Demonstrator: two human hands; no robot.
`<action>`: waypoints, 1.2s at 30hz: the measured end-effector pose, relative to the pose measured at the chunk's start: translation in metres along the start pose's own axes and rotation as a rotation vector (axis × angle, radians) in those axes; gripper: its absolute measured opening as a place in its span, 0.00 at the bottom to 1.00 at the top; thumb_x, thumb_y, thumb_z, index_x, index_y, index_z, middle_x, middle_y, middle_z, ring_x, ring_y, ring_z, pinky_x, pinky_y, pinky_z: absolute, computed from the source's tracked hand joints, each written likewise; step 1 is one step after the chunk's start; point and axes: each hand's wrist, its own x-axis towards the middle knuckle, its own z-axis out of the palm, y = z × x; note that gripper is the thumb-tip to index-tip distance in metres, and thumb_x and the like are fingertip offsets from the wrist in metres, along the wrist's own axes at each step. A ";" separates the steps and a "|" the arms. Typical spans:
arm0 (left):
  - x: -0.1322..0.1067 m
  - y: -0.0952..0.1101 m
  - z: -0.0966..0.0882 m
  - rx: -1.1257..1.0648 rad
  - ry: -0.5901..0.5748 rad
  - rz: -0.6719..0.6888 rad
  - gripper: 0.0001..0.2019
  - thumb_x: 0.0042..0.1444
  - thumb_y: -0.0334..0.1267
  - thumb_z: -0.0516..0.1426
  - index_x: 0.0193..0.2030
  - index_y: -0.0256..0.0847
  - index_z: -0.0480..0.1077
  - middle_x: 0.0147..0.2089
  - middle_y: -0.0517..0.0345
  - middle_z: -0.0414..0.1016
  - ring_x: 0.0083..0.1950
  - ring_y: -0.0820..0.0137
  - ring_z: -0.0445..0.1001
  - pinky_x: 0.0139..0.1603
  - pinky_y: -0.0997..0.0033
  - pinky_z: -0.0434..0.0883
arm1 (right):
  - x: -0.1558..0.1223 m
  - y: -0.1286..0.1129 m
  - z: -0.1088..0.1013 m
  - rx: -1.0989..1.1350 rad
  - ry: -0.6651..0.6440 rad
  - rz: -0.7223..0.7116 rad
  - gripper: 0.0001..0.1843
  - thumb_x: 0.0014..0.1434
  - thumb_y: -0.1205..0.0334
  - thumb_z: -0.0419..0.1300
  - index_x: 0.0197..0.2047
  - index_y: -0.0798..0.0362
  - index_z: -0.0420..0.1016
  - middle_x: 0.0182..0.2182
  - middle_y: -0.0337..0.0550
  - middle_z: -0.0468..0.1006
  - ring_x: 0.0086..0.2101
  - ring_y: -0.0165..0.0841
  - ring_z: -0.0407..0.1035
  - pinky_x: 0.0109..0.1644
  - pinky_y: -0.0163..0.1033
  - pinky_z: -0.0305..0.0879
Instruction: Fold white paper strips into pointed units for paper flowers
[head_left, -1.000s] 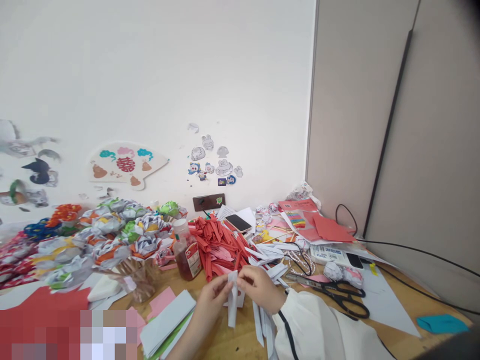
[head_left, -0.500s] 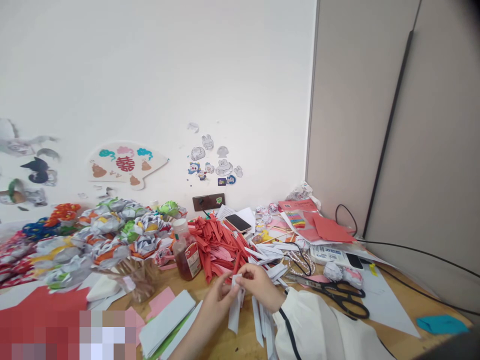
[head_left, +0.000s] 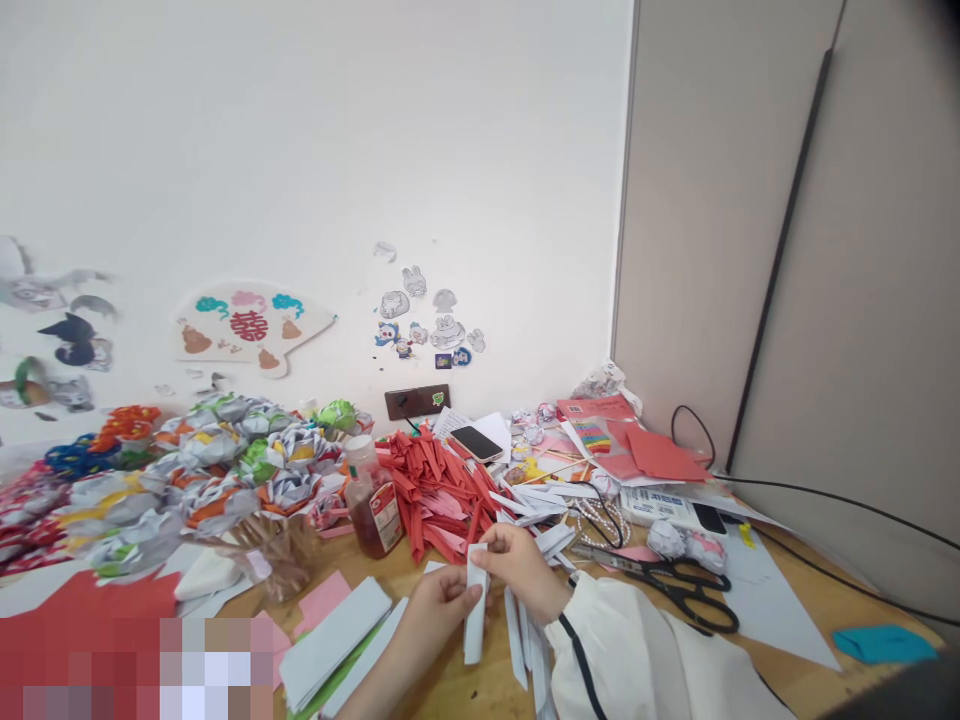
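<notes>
A narrow folded strip of white paper (head_left: pixel 475 618) stands nearly upright between my hands, above the wooden table. My left hand (head_left: pixel 444 603) pinches its left edge about midway, thumb in front. At the top end, the fingers of my right hand (head_left: pixel 517 568) are closed on the same strip. Several more white strips (head_left: pixel 516 640) lie just right of it, partly under my right sleeve. A stack of white paper sheets (head_left: pixel 337 640) rests left of my left forearm, with green paper below. Behind my hands is a heap of folded red strips (head_left: pixel 435 490).
Black-handled scissors (head_left: pixel 686 590) lie right of my sleeve. A bottle of dark red liquid (head_left: pixel 373 510) stands behind the left hand, beside a bundle of sticks (head_left: pixel 277 560). A phone (head_left: pixel 477 444) lies behind the red heap. Crumpled paper flowers (head_left: pixel 225 450) cover the left back.
The paper strip has turned to show its flat face, straighter and more upright. My left hand's fingers have shifted slightly on it; my right hand stays near its top.
</notes>
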 end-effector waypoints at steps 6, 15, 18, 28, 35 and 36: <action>-0.002 0.000 0.000 -0.003 -0.024 -0.005 0.20 0.39 0.54 0.57 0.25 0.34 0.67 0.23 0.55 0.73 0.27 0.67 0.72 0.30 0.69 0.67 | -0.001 0.001 0.001 0.021 0.004 0.009 0.16 0.39 0.55 0.64 0.23 0.55 0.62 0.16 0.31 0.62 0.19 0.23 0.57 0.23 0.30 0.52; 0.000 -0.002 0.001 -0.084 -0.093 0.004 0.18 0.40 0.50 0.58 0.27 0.34 0.66 0.25 0.56 0.73 0.27 0.67 0.72 0.33 0.68 0.68 | -0.005 -0.008 0.003 0.050 0.021 0.016 0.15 0.38 0.57 0.65 0.23 0.54 0.61 0.18 0.31 0.64 0.20 0.25 0.60 0.24 0.30 0.54; 0.002 -0.005 0.001 -0.059 -0.060 0.004 0.17 0.41 0.49 0.59 0.28 0.34 0.66 0.24 0.57 0.72 0.26 0.68 0.72 0.29 0.68 0.68 | -0.006 -0.010 0.003 0.054 0.028 0.001 0.14 0.38 0.59 0.64 0.24 0.54 0.63 0.18 0.31 0.65 0.21 0.25 0.60 0.24 0.30 0.55; 0.002 -0.007 0.002 -0.101 -0.041 -0.007 0.16 0.41 0.48 0.58 0.28 0.36 0.66 0.27 0.57 0.73 0.25 0.69 0.71 0.29 0.69 0.68 | -0.005 -0.010 0.000 0.070 -0.050 0.105 0.16 0.38 0.52 0.64 0.22 0.56 0.65 0.18 0.33 0.66 0.19 0.25 0.60 0.21 0.31 0.56; 0.002 -0.008 0.003 -0.076 -0.051 0.001 0.16 0.41 0.49 0.57 0.28 0.35 0.66 0.26 0.56 0.72 0.25 0.69 0.71 0.27 0.70 0.67 | -0.006 -0.009 0.002 0.106 -0.040 0.158 0.19 0.35 0.51 0.65 0.23 0.55 0.63 0.16 0.32 0.65 0.17 0.25 0.60 0.17 0.30 0.55; 0.002 -0.009 0.003 -0.074 -0.052 0.001 0.17 0.41 0.49 0.57 0.28 0.35 0.66 0.26 0.56 0.72 0.25 0.69 0.71 0.26 0.70 0.67 | -0.007 -0.009 0.002 0.112 -0.039 0.166 0.20 0.35 0.50 0.65 0.22 0.55 0.63 0.16 0.32 0.65 0.17 0.25 0.60 0.17 0.30 0.55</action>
